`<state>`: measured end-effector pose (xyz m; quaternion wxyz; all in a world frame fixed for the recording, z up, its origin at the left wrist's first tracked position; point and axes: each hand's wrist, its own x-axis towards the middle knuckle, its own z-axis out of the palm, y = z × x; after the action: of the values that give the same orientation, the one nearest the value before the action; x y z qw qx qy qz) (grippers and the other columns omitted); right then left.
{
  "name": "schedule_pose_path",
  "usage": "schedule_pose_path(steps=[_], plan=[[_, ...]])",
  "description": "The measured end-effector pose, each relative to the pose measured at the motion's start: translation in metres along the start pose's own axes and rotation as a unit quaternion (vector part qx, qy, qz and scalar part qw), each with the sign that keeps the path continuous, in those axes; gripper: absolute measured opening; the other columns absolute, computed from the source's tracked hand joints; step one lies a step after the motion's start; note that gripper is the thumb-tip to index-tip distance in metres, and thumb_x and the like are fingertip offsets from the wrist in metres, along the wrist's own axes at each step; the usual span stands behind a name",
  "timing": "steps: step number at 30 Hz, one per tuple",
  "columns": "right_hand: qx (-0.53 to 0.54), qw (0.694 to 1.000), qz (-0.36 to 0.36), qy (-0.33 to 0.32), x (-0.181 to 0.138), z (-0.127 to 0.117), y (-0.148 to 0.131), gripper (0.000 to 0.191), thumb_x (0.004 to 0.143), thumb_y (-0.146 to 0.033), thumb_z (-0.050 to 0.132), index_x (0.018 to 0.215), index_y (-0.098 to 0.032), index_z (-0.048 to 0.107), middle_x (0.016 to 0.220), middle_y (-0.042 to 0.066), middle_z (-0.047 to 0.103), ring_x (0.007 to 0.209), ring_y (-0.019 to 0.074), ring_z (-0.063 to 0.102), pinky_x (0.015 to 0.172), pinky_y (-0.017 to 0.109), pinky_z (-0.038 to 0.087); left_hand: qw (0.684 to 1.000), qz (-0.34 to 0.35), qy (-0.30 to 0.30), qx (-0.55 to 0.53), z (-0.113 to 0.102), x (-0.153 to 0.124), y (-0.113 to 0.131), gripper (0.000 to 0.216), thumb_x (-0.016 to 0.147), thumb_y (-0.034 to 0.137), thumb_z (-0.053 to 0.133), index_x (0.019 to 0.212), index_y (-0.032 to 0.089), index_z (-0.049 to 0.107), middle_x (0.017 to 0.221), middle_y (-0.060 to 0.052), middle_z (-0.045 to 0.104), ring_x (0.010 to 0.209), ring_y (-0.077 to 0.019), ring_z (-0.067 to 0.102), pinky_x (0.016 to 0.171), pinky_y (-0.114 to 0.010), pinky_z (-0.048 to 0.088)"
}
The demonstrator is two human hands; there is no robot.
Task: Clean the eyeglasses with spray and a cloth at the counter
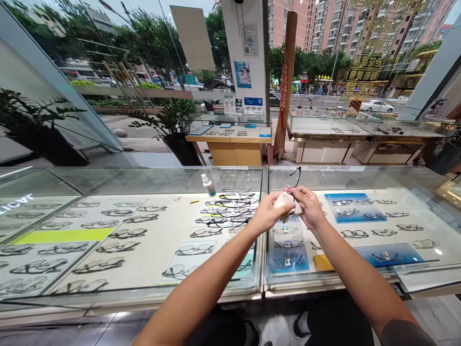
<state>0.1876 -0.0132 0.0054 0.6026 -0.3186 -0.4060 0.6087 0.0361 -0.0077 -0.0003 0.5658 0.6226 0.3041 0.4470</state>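
Note:
Both my hands meet above the glass counter. My left hand is closed on a white cloth, pinching it round part of a pair of black-rimmed glasses. My right hand is closed on the glasses and the cloth from the other side. One lens and a temple of the glasses stick up above my fingers; the rest is hidden in the cloth.
A small white spray bottle stands on the counter glass left of my hands. Under the glass lie several rows of spectacle frames on white and blue trays. More display cases and a potted plant stand behind.

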Motion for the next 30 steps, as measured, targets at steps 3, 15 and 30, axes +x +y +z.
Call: schedule_pose_path(steps=[3, 15, 30], plan=[[-0.019, 0.999, -0.017, -0.023, -0.003, 0.002, 0.002, 0.038, 0.061, -0.051, 0.096, 0.072, -0.022, 0.073, 0.094, 0.004, 0.082, 0.068, 0.0121, 0.059, 0.06, 0.025, 0.047, 0.998, 0.016, 0.063, 0.007, 0.004, -0.001, -0.003, 0.071, 0.067, 0.072, 0.083, 0.101, 0.011, 0.072, 0.066, 0.003, 0.055, 0.057, -0.0102, 0.045, 0.056, -0.024, 0.037], [-0.065, 0.997, -0.037, -0.021, 0.003, -0.011, -0.01, 0.039, 0.062, -0.056, 0.094, 0.074, -0.023, 0.078, 0.09, 0.003, 0.078, 0.085, 0.0187, 0.067, 0.076, 0.032, 0.054, 0.998, 0.051, -0.042, 0.016, -0.002, -0.002, 0.007, 0.062, 0.081, 0.074, 0.071, 0.092, 0.012, 0.071, 0.074, -0.002, 0.061, 0.067, -0.0136, 0.051, 0.065, -0.026, 0.043], [-0.035, 0.998, -0.036, -0.034, -0.002, -0.003, -0.001, 0.037, 0.061, -0.049, 0.097, 0.077, -0.024, 0.077, 0.086, 0.002, 0.078, 0.084, 0.0169, 0.068, 0.083, 0.03, 0.056, 0.989, 0.083, 0.104, 0.06, 0.011, -0.007, 0.002, 0.069, 0.083, 0.085, 0.058, 0.074, 0.017, 0.061, 0.061, 0.003, 0.048, 0.059, -0.0117, 0.041, 0.057, -0.026, 0.036]])
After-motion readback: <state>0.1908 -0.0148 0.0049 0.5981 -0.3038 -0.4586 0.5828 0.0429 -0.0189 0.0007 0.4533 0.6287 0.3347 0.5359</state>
